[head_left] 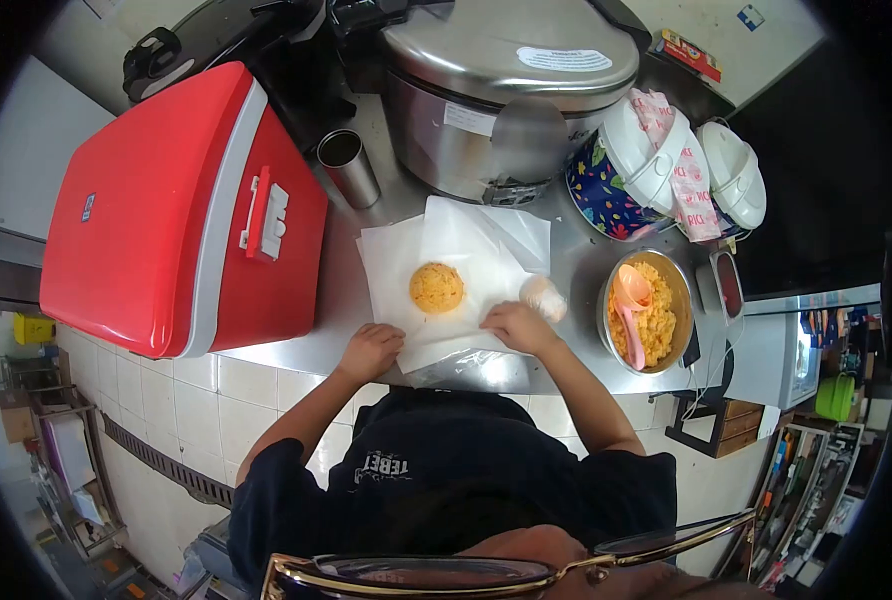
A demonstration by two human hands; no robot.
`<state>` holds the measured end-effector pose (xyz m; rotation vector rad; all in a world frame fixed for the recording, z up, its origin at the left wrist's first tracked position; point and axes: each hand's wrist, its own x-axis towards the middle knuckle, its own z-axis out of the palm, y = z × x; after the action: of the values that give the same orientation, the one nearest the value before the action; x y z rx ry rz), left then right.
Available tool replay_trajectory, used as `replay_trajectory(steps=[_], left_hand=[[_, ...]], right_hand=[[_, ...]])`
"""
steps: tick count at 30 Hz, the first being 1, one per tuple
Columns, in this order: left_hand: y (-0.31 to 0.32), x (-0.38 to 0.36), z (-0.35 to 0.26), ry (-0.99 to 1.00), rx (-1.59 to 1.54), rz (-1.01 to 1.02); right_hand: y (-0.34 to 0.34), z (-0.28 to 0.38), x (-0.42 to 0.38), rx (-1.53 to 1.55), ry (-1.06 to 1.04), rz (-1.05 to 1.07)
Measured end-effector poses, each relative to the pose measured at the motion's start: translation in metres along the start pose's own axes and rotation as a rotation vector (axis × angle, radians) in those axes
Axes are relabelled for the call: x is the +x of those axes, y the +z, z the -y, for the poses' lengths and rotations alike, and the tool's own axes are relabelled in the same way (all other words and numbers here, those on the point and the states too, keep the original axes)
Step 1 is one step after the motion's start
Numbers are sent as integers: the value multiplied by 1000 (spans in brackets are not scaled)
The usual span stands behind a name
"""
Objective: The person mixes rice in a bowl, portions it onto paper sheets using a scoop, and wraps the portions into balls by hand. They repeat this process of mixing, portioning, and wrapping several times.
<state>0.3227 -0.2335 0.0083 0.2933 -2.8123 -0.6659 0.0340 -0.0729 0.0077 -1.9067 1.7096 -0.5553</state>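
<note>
A round mound of orange-yellow rice (436,288) lies on white wrapping paper (396,262) on the steel counter. My left hand (373,350) is closed at the paper's near left corner, its fingertips on the edge. My right hand (519,327) is closed on the near right part of the paper. Just beyond the right hand sits a small whitish wrapped bundle (543,298), contents not clear. Clear plastic (466,368) lies along the counter's front edge. Farther right, a metal bowl (693,330) holds more orange rice with a pink ladle (630,300) in it.
A red cooler box (156,210) stands at the left, beside a steel tumbler (349,168). Behind the paper is a large steel rice cooker (436,140). Patterned buckets with white lids (641,150) and a small metal container (724,285) are at the right.
</note>
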Motion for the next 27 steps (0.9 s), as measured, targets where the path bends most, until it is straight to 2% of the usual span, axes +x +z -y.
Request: replay_trajectory(steps=[1,2,4,5,7,8,10,11,13,14,16,17,18,21,23,25,27], left_hand=[[-3,-2,0,1,-84,-32],[-3,-2,3,-1,-82,-34],[3,-4,9,-180,-428,-191],[12,-2,16,-185,-429,-192],[30,16,36,-758,-900,-339],[33,24,42,-757,-901,-343],[34,45,47,-988,-502,-254],[34,50,46,-987,-503,-258],[32,54,41,-831,-215,-358],[32,54,36,-833,-215,-365],[32,53,24,-427,156,-432],[33,53,17,-210,133,-238],[32,52,9,5,108,-41],[32,54,-14,-15,81,61],[30,55,-12,-11,103,59],[32,56,-10,-13,112,62],[33,58,-1,50,143,-16]], right_hand=[[-4,2,-7,158,6,-29],[-5,1,-8,157,3,-27],[-3,-2,-7,534,5,-201],[-2,-5,-2,536,5,-197],[5,-14,14,499,434,-237],[11,-15,21,496,431,-235],[17,-10,40,307,598,-397],[19,-7,43,304,595,-397],[13,5,51,21,791,-303],[11,3,58,17,784,-303],[4,-6,76,-129,267,-572],[-3,-14,91,-88,163,-512],[-7,-24,105,-87,163,-507],[-16,-42,134,-113,78,-516],[-28,-52,141,-138,207,-222],[-37,-55,145,-189,133,-181],[-42,-57,153,-235,62,-143]])
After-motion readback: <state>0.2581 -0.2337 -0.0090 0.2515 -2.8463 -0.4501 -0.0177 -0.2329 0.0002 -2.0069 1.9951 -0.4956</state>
